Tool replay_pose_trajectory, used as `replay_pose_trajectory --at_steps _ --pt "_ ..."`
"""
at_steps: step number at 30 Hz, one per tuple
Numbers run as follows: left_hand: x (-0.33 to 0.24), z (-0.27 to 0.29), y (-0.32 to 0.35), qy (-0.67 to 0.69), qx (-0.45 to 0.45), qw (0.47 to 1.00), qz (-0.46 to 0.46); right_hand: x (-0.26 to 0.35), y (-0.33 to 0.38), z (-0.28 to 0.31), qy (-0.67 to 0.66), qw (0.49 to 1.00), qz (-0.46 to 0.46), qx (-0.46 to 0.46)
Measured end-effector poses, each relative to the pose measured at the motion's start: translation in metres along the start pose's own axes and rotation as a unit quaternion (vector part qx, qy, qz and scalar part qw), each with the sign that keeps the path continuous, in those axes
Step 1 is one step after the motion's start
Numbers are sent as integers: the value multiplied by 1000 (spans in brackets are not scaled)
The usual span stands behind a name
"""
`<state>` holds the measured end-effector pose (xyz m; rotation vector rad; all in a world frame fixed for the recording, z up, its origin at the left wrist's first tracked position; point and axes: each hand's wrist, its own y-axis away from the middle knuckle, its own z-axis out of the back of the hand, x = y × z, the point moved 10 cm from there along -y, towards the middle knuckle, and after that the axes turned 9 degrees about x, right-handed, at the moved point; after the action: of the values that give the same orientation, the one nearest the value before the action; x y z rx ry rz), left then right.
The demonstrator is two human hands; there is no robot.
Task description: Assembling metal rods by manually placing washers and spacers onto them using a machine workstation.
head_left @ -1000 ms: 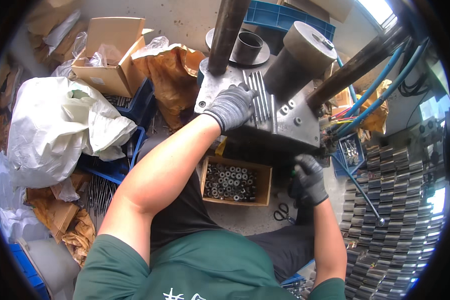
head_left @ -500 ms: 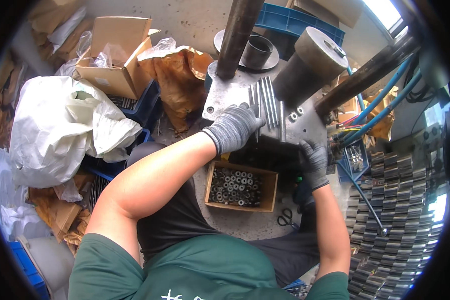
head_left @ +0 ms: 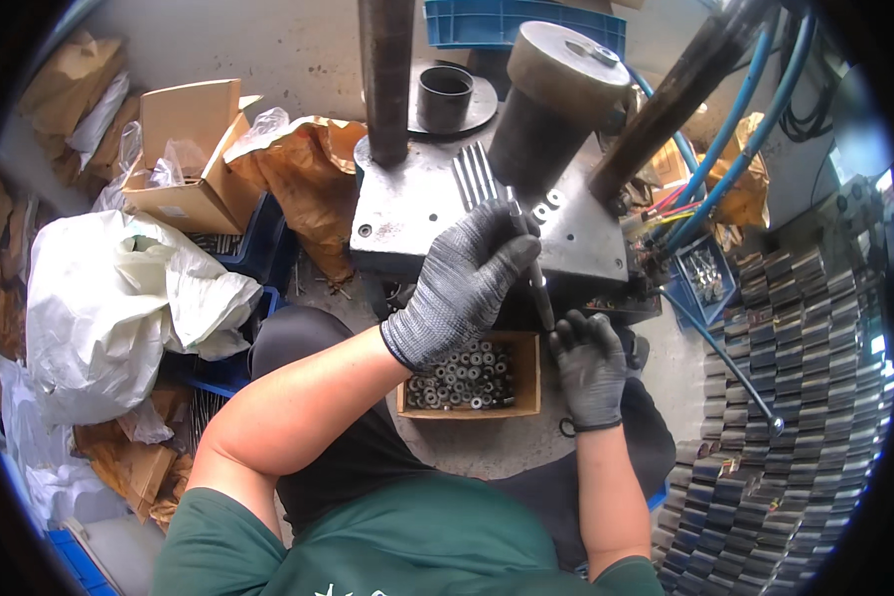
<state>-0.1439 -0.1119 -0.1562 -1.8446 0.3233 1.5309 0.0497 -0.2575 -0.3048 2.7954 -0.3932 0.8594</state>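
Seemingly positioned a metal rod (head_left: 537, 285) near the far right corner of the wooden box (head_left: 528, 372).
Gripped it in the left hand (head_left: 467, 273); held the right hand (head_left: 592, 372) beside the box, could not tell if gripping. Likely needed a steady hold.

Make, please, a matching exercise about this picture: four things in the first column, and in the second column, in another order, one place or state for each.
Things
1. metal rod
2. wooden box
3. white sack
4. cardboard box

Places and states
A. crumpled, at the left side of the picture
B. has a flap standing up
C. held in the gloved left hand
D. contains many small ring-shaped metal parts

Right pairs: 1-C, 2-D, 3-A, 4-B
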Motion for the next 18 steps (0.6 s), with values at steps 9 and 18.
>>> replay_pose_trajectory --at_steps 9,18 --pt "61 -117 10 3 163 978 134 -17 8 35 -47 980 -71 -182" --pt "122 -156 35 10 268 940 210 -9 13 64 -98 982 -45 -157"
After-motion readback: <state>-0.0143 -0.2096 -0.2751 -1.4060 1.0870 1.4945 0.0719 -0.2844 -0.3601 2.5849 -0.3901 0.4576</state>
